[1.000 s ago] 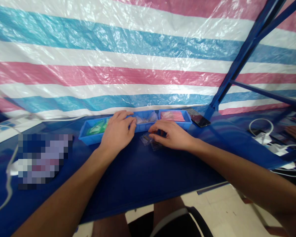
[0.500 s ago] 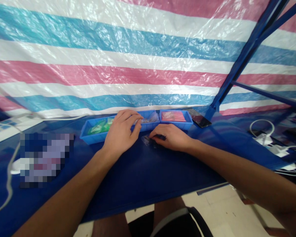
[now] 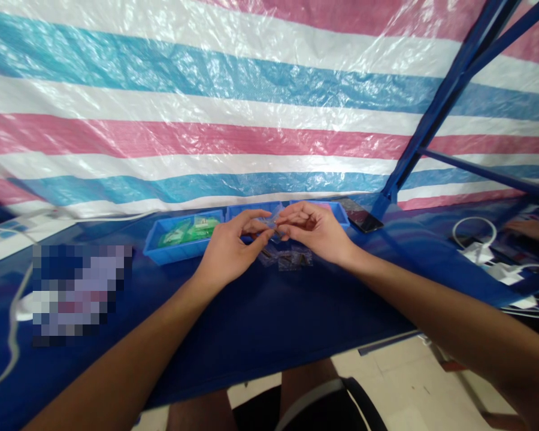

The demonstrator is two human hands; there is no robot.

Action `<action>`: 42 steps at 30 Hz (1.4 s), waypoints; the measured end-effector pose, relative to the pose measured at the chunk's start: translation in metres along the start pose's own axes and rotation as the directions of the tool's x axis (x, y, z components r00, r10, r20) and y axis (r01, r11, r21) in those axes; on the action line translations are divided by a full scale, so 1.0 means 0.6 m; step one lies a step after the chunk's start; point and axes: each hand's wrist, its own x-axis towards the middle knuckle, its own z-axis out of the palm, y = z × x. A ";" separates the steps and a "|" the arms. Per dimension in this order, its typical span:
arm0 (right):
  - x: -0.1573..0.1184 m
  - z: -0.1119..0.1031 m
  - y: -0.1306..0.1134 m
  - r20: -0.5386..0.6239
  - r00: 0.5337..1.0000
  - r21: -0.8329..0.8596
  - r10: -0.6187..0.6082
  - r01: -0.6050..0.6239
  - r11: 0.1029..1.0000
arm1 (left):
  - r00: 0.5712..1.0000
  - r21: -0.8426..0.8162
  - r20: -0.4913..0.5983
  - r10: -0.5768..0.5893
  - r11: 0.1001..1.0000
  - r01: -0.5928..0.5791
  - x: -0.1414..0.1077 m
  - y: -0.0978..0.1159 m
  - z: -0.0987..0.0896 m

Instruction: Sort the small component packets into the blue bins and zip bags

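Note:
My left hand (image 3: 236, 242) and my right hand (image 3: 314, 230) meet above the table, thumbs and fingers pinched on a small clear plastic bag (image 3: 276, 224) between them. What the bag contains is too small to make out. Just below, several small clear bags with dark slim pieces (image 3: 291, 260) lie on the blue table. Behind my hands stand blue bins: the left bin (image 3: 161, 254) holds green packets (image 3: 184, 230), the middle bin (image 3: 242, 209) is mostly covered by my hands, and the right bin (image 3: 341, 212) shows a bit of pink.
A dark phone (image 3: 363, 216) lies right of the bins. White chargers and cables (image 3: 480, 254) sit at the far right, near another person's hand (image 3: 534, 230). A blurred-out purple item (image 3: 90, 287) and a white cable (image 3: 13, 335) are on the left. Striped sheeting (image 3: 206, 137) hangs behind.
My right hand has lifted from the small bags on the table and moved up to my left hand. Both now pinch one clear bag. The bags below are uncovered.

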 end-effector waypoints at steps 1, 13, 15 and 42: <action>0.000 0.000 0.002 0.002 1.000 0.003 0.005 -0.005 1.000 | 1.000 -0.023 -0.017 -0.015 1.000 0.014 0.000 -0.001 0.001; -0.007 0.013 0.010 -0.018 1.000 0.052 0.016 -0.015 0.999 | 0.993 -0.371 0.025 -0.113 0.922 0.114 0.000 -0.002 0.016; -0.008 0.015 0.008 -0.003 1.000 0.057 0.024 -0.024 0.998 | 0.993 -0.400 0.035 -0.115 0.909 0.120 0.000 -0.001 0.017; -0.014 0.023 0.008 0.062 0.998 0.069 0.019 -0.023 0.997 | 0.998 -0.253 -0.044 -0.054 0.967 0.041 -0.005 0.009 0.021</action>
